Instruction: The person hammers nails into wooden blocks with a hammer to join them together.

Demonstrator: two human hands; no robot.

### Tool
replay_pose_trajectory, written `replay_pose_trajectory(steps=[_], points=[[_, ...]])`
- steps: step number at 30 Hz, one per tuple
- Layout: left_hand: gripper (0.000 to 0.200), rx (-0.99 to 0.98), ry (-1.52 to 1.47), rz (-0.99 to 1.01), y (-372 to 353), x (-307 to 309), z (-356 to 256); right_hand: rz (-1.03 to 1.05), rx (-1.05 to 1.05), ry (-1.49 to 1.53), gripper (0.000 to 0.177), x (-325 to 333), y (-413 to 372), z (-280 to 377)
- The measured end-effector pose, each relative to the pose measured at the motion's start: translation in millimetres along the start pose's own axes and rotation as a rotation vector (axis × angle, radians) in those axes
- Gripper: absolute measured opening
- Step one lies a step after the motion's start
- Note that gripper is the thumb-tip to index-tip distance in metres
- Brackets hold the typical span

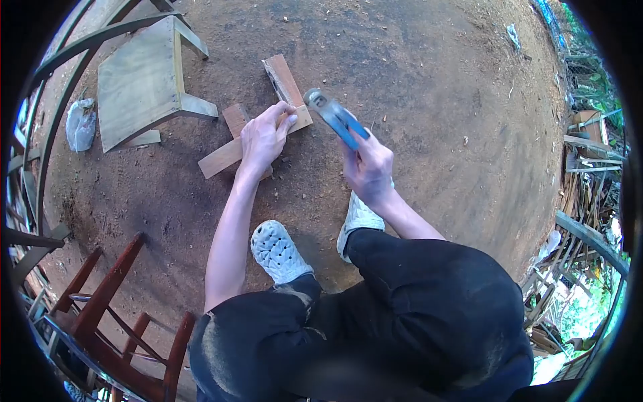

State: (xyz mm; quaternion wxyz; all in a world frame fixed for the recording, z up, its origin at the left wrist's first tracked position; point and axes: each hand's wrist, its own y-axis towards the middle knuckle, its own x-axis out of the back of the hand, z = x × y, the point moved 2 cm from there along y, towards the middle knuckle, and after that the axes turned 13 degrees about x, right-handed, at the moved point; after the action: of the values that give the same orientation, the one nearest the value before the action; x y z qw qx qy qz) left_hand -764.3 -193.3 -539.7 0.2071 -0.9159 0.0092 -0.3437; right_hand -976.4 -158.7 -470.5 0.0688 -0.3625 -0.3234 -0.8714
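Note:
My left hand point(263, 139) presses down on a light wooden plank point(221, 159) lying on the ground, its fingers curled over the wood near the right end. Whether a nail sits between the fingertips is too small to tell. The plank lies across a reddish wooden piece point(284, 77) at its right end and a shorter block point(236, 118) nearer the middle. My right hand point(370, 167) is closed around the blue handle of a hammer point(333, 115). The hammer's metal head is raised just right of the plank's end, apart from it.
A plywood-topped wooden piece point(139, 80) stands at upper left, beside a clear plastic bag point(81, 125). Dark red wooden furniture legs point(107, 288) stick up at lower left. Scrap wood point(593, 147) is piled along the right edge. My pale clogs point(278, 253) rest on the dirt ground point(455, 60).

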Motion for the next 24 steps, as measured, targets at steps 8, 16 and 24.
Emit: replay_pose_trajectory(steps=[8,16,24], points=[[0.026,-0.086,-0.011,-0.064,-1,-1,1,0.071,-0.343,0.128,0.038,-12,-14,-22],[0.053,-0.442,0.362,-0.231,0,-1,-8,0.052,-0.824,0.399,0.035,-19,7,-56],[0.053,-0.519,0.272,-0.165,7,-11,3,0.053,-0.718,0.604,0.032,-75,-2,-72]])
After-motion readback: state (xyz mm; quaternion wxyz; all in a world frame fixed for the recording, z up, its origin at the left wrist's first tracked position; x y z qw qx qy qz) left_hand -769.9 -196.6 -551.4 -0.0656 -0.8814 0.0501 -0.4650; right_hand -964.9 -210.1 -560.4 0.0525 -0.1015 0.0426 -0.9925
